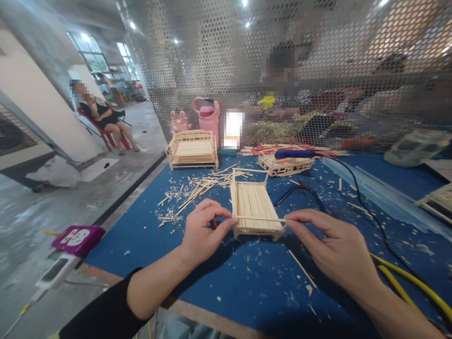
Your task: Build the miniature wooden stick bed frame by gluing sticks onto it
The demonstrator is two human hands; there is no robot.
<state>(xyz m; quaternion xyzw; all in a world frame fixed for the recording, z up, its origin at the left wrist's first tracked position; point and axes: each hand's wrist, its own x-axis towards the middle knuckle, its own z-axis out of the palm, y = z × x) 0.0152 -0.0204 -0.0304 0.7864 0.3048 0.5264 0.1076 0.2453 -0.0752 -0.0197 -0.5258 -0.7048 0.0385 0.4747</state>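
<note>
Between my hands a thin wooden stick (pixel 260 218) stretches level over the near end of a miniature wooden bed (pixel 254 200). My left hand (pixel 206 228) pinches its left end between thumb and fingers. At the other end, my right hand (pixel 334 245) grips it the same way. The bed has a slatted top of sticks laid side by side and a raised frame at its far end. Whether the stick touches the bed I cannot tell. Behind the bed to the right lie pliers (pixel 300 188) with dark blue handles.
A small wooden bench (pixel 193 149) stands back left, near a pink bottle (pixel 208 120). A blue-handled corded tool (pixel 294 154) rests on another wooden frame (pixel 282 165). Stick offcuts (pixel 201 188) litter the blue tabletop (pixel 141 235). A purple power strip (pixel 78 239) sits left. People are beyond the perforated screen (pixel 212 61).
</note>
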